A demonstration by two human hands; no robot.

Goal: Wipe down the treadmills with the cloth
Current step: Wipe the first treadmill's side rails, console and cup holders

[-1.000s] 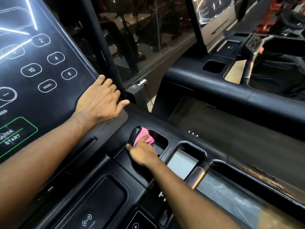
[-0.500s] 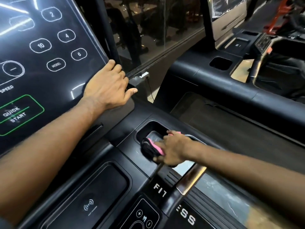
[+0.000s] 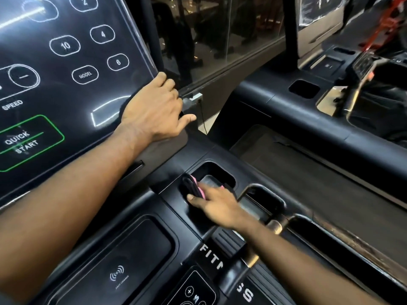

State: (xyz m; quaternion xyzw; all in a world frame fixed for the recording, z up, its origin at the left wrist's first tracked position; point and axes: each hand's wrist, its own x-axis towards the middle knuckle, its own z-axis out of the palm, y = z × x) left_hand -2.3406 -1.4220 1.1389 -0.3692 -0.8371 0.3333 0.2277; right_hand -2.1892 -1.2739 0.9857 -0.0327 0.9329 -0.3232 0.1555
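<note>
In the console pocket (image 3: 217, 170), cloth (image 3: 196, 188) seems bunched under right hand (image 3: 217, 206).

The pink-and-black cloth (image 3: 195, 187) is sitting bunched in the right grip (image 3: 217, 205), pressing against the rim of a recessed pocket in the glossy black treadmill (image 3: 171, 164) console. A second black treadmill (image 3: 308, 119) is standing beyond that grip, to its right.

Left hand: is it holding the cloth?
No, the left hand rests on the console screen; the right hand holds the cloth.
</note>
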